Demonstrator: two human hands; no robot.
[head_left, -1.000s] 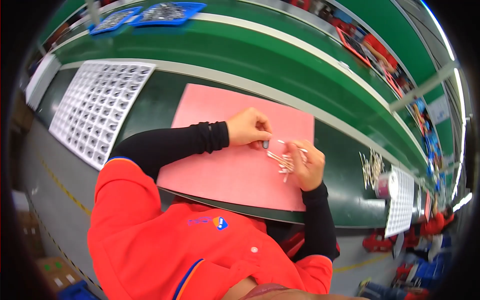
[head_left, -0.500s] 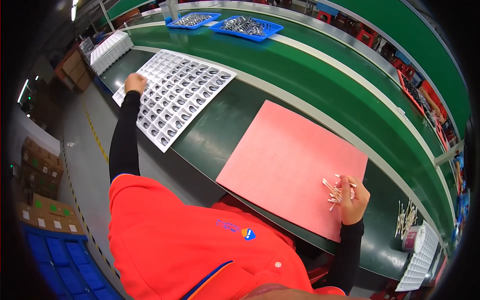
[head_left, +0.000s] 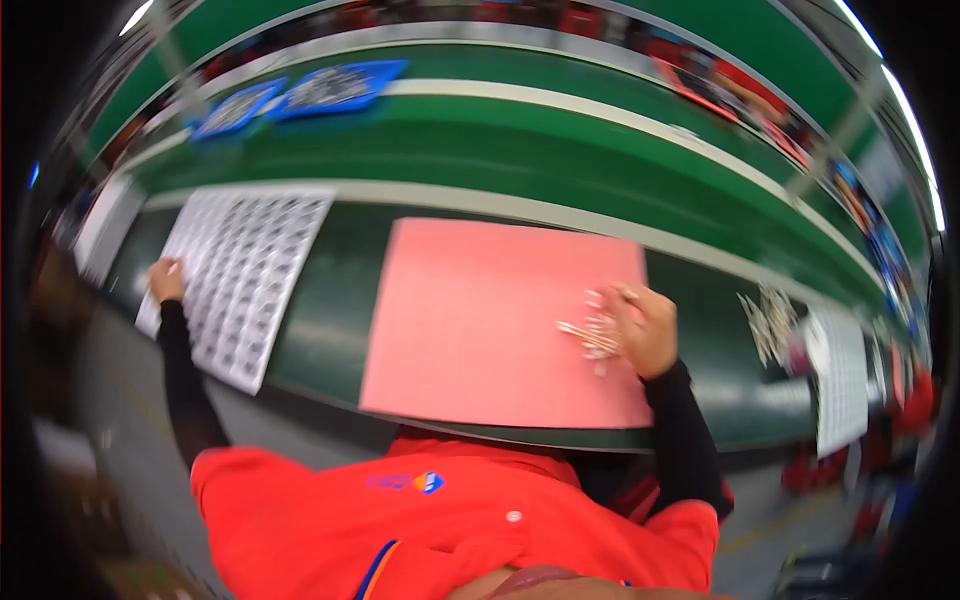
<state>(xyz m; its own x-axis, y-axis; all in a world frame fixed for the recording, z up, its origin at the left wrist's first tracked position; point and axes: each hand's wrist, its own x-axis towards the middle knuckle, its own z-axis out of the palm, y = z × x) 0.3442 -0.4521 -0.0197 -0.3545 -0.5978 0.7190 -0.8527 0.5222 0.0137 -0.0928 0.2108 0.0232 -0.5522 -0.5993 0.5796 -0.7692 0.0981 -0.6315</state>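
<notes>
At the right part of the pink mat [head_left: 490, 320], my right hand [head_left: 648, 330] is closed on a bunch of cotton swabs [head_left: 590, 338]. Their white tips fan out to the left of my fingers, over the mat. My left hand [head_left: 167, 281] is at the far left, at the outer edge of a white moulded tray [head_left: 240, 280]. Its fingers are curled together, and blur hides what they hold, if anything. Rows of small dark pieces sit in the tray's pockets, too smeared to tell one by one.
More cotton swabs [head_left: 768, 325] lie on the bench at right, beside a round tub [head_left: 800, 355] and another white tray [head_left: 840, 385]. Stacked white trays [head_left: 108, 230] stand at far left. Two blue trays [head_left: 340, 88] of metal parts sit beyond the green belt [head_left: 480, 140].
The whole view has swung round, bringing the mat to the middle. My left hand remains by the tray's outer edge; my right hand still holds the swabs over the mat.
</notes>
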